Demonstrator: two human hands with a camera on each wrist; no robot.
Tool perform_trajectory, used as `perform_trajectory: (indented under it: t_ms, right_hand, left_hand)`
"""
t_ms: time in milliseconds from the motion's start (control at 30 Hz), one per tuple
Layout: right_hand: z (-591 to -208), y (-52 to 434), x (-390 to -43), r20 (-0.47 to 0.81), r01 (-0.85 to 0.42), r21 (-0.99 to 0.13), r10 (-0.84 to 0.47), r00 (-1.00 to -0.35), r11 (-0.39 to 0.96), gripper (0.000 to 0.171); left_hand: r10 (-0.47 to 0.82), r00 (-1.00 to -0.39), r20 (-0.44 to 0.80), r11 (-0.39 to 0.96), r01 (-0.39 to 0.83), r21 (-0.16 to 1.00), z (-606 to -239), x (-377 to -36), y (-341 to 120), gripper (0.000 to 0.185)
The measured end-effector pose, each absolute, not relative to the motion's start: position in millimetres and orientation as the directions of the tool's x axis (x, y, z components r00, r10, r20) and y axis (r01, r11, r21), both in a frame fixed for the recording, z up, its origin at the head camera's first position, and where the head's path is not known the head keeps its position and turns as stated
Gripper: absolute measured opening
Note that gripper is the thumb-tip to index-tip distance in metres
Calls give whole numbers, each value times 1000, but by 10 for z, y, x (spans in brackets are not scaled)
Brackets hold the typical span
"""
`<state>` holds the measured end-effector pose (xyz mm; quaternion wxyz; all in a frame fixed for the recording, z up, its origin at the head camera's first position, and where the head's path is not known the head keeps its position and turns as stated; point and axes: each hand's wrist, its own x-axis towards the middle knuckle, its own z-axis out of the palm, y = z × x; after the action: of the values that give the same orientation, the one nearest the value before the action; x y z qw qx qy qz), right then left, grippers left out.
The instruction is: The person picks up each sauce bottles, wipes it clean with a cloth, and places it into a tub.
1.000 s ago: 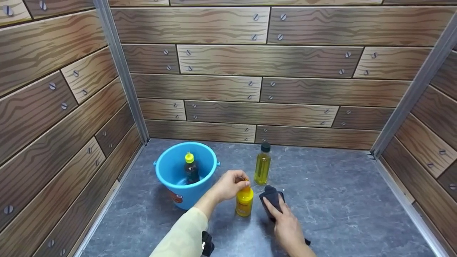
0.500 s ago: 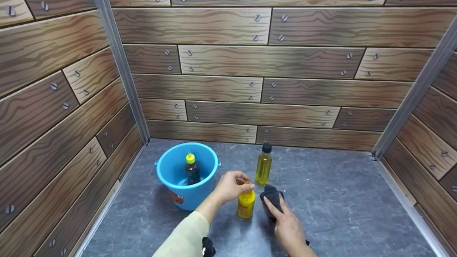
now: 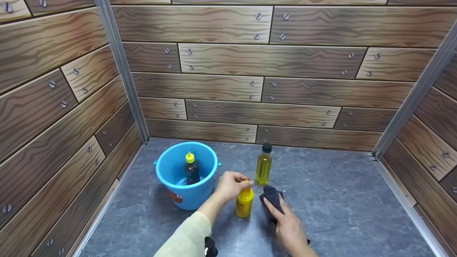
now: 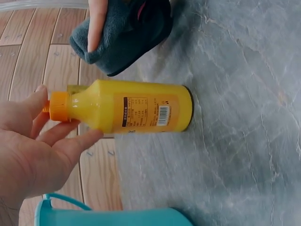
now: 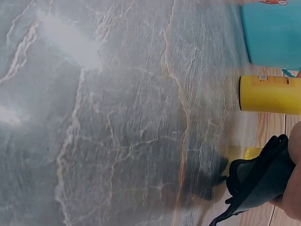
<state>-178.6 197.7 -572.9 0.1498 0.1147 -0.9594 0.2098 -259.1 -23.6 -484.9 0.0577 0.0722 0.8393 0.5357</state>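
A small yellow bottle (image 3: 244,204) with an orange cap (image 4: 59,106) stands on the grey floor. My left hand (image 3: 245,183) pinches its cap from above, thumb on one side and fingers on the neck (image 4: 66,117). Just right of it lies a dark cloth (image 3: 271,197). My right hand (image 3: 276,210) rests on that cloth with straight fingers (image 4: 96,23). In the right wrist view the cloth (image 5: 258,183) and the bottle's base (image 5: 270,94) show at the right edge.
A blue bucket (image 3: 167,178) stands left of the yellow bottle and holds a dark bottle with a yellow cap (image 3: 191,169). A taller olive-yellow bottle with a black cap (image 3: 263,166) stands behind. Wood-patterned walls close in the left, back and right.
Hardly anything has changed. My left hand stays on the yellow bottle's cap and my right hand stays on the cloth; only the view shifts slightly.
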Motion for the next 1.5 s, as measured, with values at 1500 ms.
perform_trajectory:
  t_ms: [1500]
  right_hand:
    - [-5486, 1625, -2086, 330, -605, -303, -515, -791, 736, 70]
  left_hand:
    - [313, -948, -59, 478, 104, 872, -4795, -2684, -408, 22]
